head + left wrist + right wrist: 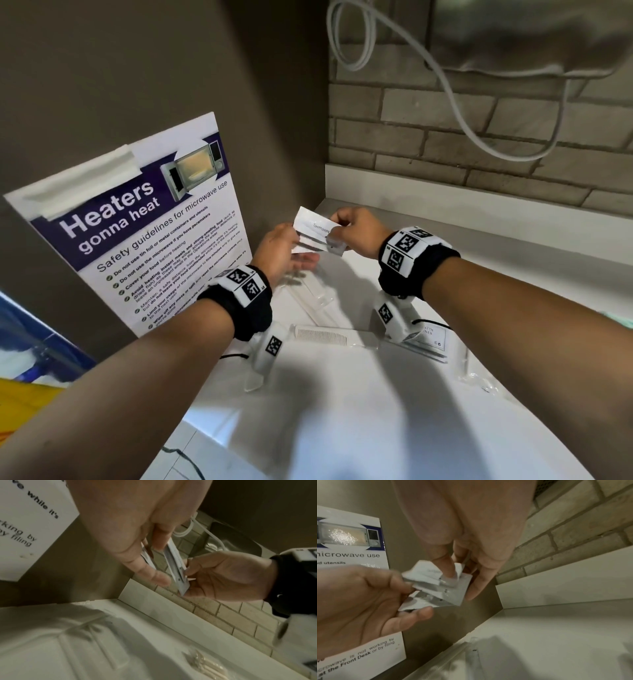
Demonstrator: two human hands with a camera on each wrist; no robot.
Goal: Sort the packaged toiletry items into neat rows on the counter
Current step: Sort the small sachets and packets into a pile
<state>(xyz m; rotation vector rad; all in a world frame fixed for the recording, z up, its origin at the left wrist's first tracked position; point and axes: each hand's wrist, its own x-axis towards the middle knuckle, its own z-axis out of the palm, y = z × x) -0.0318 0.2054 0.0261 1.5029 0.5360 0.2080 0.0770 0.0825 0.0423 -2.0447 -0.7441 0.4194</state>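
White foil toothpaste sachets (317,233), a small fanned stack, are held in the air above the far left corner of the white worktop (342,411). Their long axis runs between the two hands. The right hand (356,231) pinches one end, thumb on top; the left hand (279,251) has the other end between its fingers, palm loosely spread. Below lie a white comb in clear wrap (323,335) and a flat white printed packet (428,337).

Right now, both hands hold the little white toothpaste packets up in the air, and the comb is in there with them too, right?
Not the comb. The head view shows the comb lying on the counter, while both hands hold only the packets.
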